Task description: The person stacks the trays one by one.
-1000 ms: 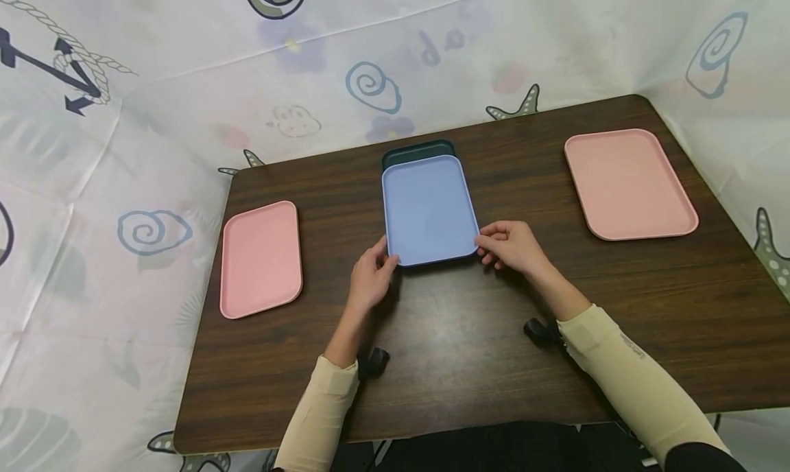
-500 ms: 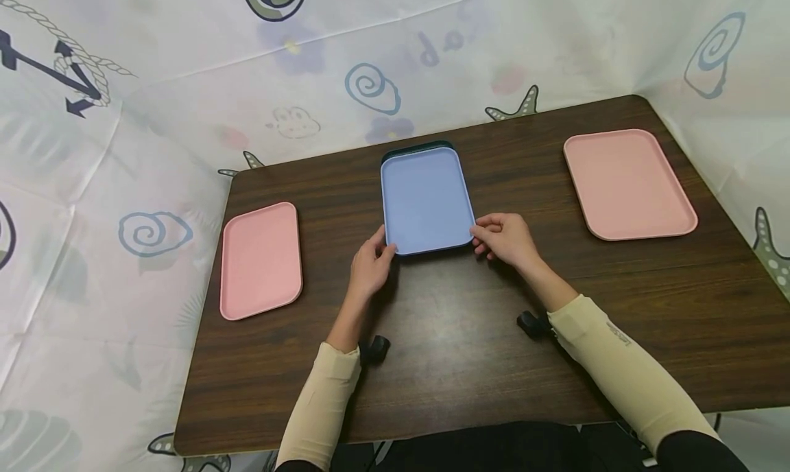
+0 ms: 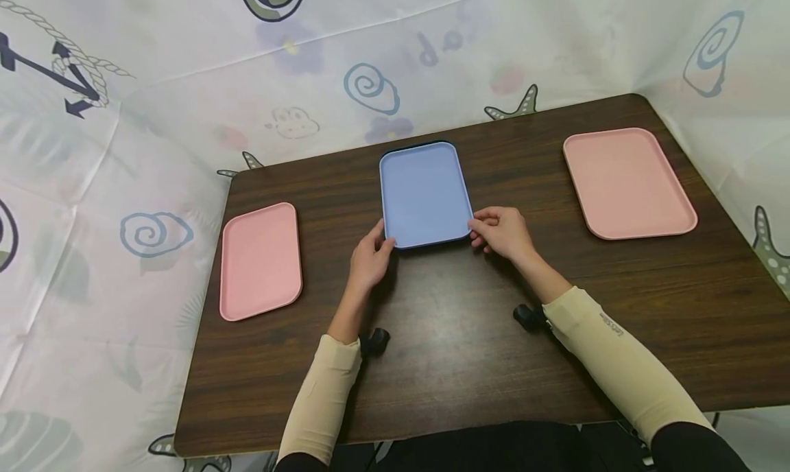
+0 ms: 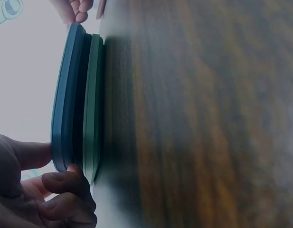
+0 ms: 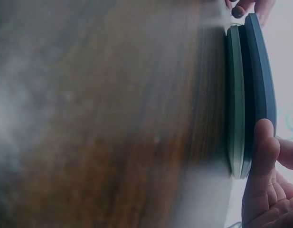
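Observation:
A blue rectangular tray [image 3: 426, 194] is gripped at its two near corners. My left hand [image 3: 370, 258] pinches the near left corner, thumb over the rim and fingers underneath. At the near right corner my right hand [image 3: 501, 232] pinches the rim likewise. Beneath it lies a dark green tray [image 4: 92, 107], almost fully covered in the head view, where only a thin dark line shows at the far edge. Both wrist views show a narrow dark gap between the blue tray's rim [image 5: 261, 76] and the green one's.
Two pink trays lie flat on the brown wooden table [image 3: 457, 362]: a smaller pink tray [image 3: 261, 261] on the left and a larger pink tray [image 3: 629, 184] on the right. A printed white cloth [image 3: 185, 115] hangs behind and beside the table.
Both hands have moved the blue tray away from the body, toward the table's far edge. The strip of dark green tray visible beyond it has shrunk to a thin line.

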Tool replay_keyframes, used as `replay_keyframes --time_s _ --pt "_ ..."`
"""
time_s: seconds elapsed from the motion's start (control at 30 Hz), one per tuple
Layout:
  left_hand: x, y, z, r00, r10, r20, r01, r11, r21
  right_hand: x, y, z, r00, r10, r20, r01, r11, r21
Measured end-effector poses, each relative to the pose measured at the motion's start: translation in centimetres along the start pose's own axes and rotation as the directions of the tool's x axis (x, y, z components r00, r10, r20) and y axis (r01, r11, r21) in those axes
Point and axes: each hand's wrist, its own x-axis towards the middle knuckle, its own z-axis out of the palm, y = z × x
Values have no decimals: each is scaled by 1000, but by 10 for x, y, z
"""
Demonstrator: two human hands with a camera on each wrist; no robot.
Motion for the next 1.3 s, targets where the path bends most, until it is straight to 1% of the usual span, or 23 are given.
replay_keyframes --time_s 0.17,0.3,0.43,0.67,0.93,1.13,1.23,1.3 --pt "3 -1 1 1000 -8 10 8 1000 -3 4 -1 0 1000 1 -3 -1 1000 -13" --pt "4 0 0 1000 -9 16 9 1000 -2 5 -3 0 1000 -1 -5 1 1000 -18" --pt "5 1 0 1000 -17 10 17 1000 0 7 -2 0 1000 -1 -9 1 1000 -24" --pt "7 -2 1 1000 -9 5 9 1000 -2 8 -1 0 1000 3 6 -3 1000 -18" --pt "6 -5 1 999 -26 42 27 999 -24 7 1 0 1000 4 28 -4 1000 -18" --pt "0 -8 -1 998 7 60 -6 1000 -26 1 -1 -1 999 16 41 -15 999 -33" --pt "-9 -8 -6 997 22 79 -20 999 -27 -4 -4 -2 1000 4 28 -3 999 -51" --pt "-17 -9 -11 995 20 99 -17 999 -33 -7 -7 -2 1000 -11 4 11 998 -59"
